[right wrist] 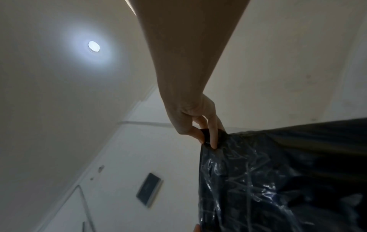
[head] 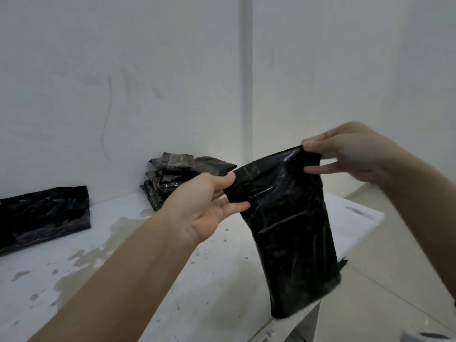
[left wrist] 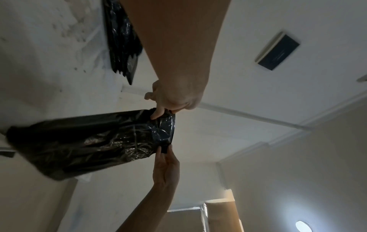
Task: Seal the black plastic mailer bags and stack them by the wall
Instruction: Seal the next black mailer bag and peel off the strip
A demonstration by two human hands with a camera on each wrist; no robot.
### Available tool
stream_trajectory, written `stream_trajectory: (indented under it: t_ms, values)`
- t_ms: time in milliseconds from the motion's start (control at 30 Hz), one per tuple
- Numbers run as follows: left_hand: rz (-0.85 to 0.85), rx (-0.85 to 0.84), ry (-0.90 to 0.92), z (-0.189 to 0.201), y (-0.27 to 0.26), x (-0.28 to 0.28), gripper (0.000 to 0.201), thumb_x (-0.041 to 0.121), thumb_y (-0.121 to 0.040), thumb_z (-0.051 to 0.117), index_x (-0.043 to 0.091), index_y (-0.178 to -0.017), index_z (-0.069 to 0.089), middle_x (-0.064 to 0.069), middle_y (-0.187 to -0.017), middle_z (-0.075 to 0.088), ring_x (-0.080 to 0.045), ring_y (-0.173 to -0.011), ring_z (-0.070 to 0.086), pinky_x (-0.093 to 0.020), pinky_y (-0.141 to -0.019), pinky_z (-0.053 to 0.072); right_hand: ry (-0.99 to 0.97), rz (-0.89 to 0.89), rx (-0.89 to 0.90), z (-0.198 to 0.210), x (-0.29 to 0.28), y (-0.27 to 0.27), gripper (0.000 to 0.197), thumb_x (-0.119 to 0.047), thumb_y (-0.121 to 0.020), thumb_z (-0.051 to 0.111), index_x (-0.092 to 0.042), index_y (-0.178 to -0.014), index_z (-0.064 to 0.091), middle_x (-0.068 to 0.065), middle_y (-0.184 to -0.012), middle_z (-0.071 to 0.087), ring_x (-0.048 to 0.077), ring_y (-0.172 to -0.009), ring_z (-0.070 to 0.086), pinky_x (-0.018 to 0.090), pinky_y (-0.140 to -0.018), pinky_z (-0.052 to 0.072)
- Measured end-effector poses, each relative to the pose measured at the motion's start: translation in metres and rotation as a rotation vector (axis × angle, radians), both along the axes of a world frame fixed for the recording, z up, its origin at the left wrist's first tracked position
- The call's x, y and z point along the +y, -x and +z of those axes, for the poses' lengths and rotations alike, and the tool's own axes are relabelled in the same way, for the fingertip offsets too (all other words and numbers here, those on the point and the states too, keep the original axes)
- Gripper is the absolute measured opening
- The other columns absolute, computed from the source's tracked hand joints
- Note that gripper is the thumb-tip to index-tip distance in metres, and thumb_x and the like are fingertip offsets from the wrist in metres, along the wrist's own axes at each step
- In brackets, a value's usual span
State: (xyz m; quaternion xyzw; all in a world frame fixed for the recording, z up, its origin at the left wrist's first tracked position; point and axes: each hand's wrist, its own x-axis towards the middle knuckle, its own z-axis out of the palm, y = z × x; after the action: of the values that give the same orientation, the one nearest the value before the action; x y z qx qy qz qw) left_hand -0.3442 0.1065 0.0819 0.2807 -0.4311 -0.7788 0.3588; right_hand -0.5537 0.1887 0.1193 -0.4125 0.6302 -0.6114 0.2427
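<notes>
Right of centre in the head view, a glossy, crinkled black plastic mailer bag [head: 286, 225] hangs above the stained white table [head: 138, 280], its upper edge stretched between the left hand [head: 207, 206], pinching the left corner, and the right hand [head: 345, 154], pinching the right corner between thumb and fingers. The film looks thin, soft and slippery, and the bag seems light, with flat contents; the corners are probably the surest hold for folding the flap. At centre left, a pile of sealed black bags [head: 177, 176] rests against the white wall [head: 98, 95].
</notes>
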Motion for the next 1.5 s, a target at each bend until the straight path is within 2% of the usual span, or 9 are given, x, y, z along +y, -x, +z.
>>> stream_trajectory:
  t_ms: [467, 600, 767, 900, 1033, 1133, 1233, 1333, 1500]
  values:
    - [0.277, -0.173, -0.228, -0.080, 0.011, -0.096, 0.031, -0.015, -0.089, 0.050, -0.009, -0.120, 0.047, -0.023, -0.127, 0.048, -0.034, -0.116, 0.052, -0.043, -0.077, 0.051, -0.195, -0.032, -0.114, -0.105, -0.123, 0.000, 0.015, 0.009, -0.084, 0.063, 0.008, -0.070, 0.058, 0.013, -0.081, 0.054, 0.021, -0.076, 0.059, 0.028, -0.065, 0.058]
    - [0.327, -0.273, -0.267, -0.107, 0.017, -0.110, 0.028, -0.014, -0.090, 0.050, -0.012, -0.118, 0.049, -0.023, -0.133, 0.045, -0.031, -0.078, 0.057, -0.042, -0.073, 0.050, -0.369, -0.023, 0.085, -0.127, -0.138, 0.004, 0.010, 0.004, -0.085, 0.064, 0.014, -0.083, 0.065, 0.013, -0.078, 0.058, 0.017, -0.069, 0.058, 0.030, -0.066, 0.058]
    - [0.338, -0.375, -0.216, -0.116, 0.026, -0.111, 0.013, -0.013, -0.090, 0.052, -0.005, -0.079, 0.051, -0.013, -0.083, 0.051, -0.032, -0.066, 0.060, -0.039, -0.068, 0.055, -0.483, -0.083, 0.176, -0.138, -0.153, 0.009, 0.021, 0.001, -0.082, 0.066, 0.021, -0.087, 0.062, 0.017, -0.077, 0.058, 0.024, -0.068, 0.061, 0.045, -0.075, 0.059]
    - [0.326, -0.385, -0.160, -0.114, 0.029, -0.109, 0.017, -0.014, -0.090, 0.050, -0.007, -0.074, 0.052, -0.012, -0.076, 0.050, -0.025, -0.041, 0.060, -0.031, -0.046, 0.054, -0.508, -0.066, 0.117, -0.136, -0.160, 0.008, 0.009, 0.003, -0.082, 0.066, 0.002, -0.078, 0.058, 0.015, -0.073, 0.051, 0.024, -0.062, 0.058, 0.046, -0.077, 0.058]
    - [0.297, -0.367, -0.108, -0.115, 0.030, -0.106, 0.021, -0.015, -0.091, 0.046, -0.007, -0.072, 0.051, -0.012, -0.078, 0.053, -0.028, -0.055, 0.061, -0.027, -0.040, 0.052, -0.418, -0.051, -0.058, -0.143, -0.160, 0.008, 0.011, 0.010, -0.086, 0.058, 0.003, -0.079, 0.054, 0.018, -0.082, 0.051, 0.024, -0.065, 0.056, 0.031, -0.055, 0.059]
    - [0.254, -0.379, -0.064, -0.116, 0.030, -0.102, 0.023, -0.013, -0.093, 0.043, -0.006, -0.073, 0.052, -0.012, -0.078, 0.055, -0.025, -0.062, 0.059, -0.025, -0.046, 0.053, -0.347, -0.094, -0.025, -0.148, -0.157, 0.008, 0.012, 0.009, -0.086, 0.056, 0.004, -0.075, 0.056, 0.018, -0.085, 0.054, 0.027, -0.071, 0.060, 0.046, -0.078, 0.058]
    - [0.229, -0.397, 0.030, -0.122, 0.032, -0.098, 0.023, -0.013, -0.091, 0.037, 0.001, -0.087, 0.053, -0.013, -0.086, 0.049, -0.025, -0.068, 0.055, -0.030, -0.062, 0.052, -0.277, -0.114, 0.008, -0.154, -0.148, 0.007, 0.023, 0.008, -0.088, 0.054, 0.002, -0.065, 0.055, 0.007, -0.084, 0.053, 0.019, -0.075, 0.056, 0.032, -0.070, 0.057]
    - [0.211, -0.402, 0.146, -0.130, 0.032, -0.091, 0.027, -0.005, -0.098, 0.037, -0.001, -0.081, 0.057, -0.012, -0.087, 0.056, -0.024, -0.080, 0.057, -0.031, -0.079, 0.051, -0.192, -0.085, -0.004, -0.166, -0.138, 0.009, 0.022, -0.002, -0.091, 0.057, 0.000, -0.069, 0.060, 0.004, -0.122, 0.051, 0.022, -0.097, 0.061, 0.037, -0.086, 0.055]
    - [0.249, -0.396, 0.258, -0.138, 0.027, -0.087, 0.027, 0.008, -0.101, 0.042, 0.004, -0.085, 0.063, -0.016, -0.097, 0.067, -0.022, -0.091, 0.066, -0.028, -0.077, 0.054, -0.144, 0.009, 0.044, -0.176, -0.121, 0.015, 0.020, -0.016, -0.092, 0.059, -0.011, -0.073, 0.062, -0.005, -0.129, 0.053, 0.023, -0.109, 0.062, 0.046, -0.101, 0.046]
